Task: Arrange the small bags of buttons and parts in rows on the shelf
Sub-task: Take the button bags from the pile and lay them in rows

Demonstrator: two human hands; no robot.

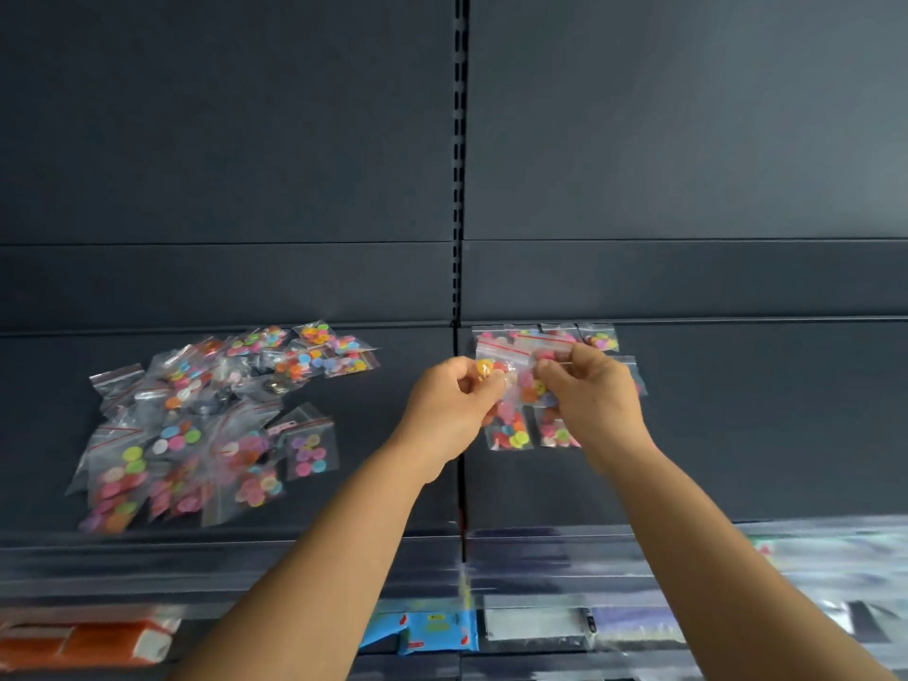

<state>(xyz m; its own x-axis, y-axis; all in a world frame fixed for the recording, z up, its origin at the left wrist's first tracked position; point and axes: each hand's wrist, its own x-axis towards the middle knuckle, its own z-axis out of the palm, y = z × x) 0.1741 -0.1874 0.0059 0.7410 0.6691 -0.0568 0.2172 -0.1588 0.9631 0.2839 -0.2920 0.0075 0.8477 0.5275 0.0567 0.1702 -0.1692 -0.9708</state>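
Both hands — left hand (449, 400) and right hand (589, 390) — pinch one bag (511, 373) above the rows (535, 430), covering them, with the loose pile (206, 420) well left on the shelf (737, 425).

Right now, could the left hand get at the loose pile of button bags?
Probably yes: the pile lies uncovered just left of the left hand, though that hand and the right hand grip a bag.

Soft, even light, brighter toward the upper right; no hard shadows. The bottom edge smears with blur (wide-angle bending too).
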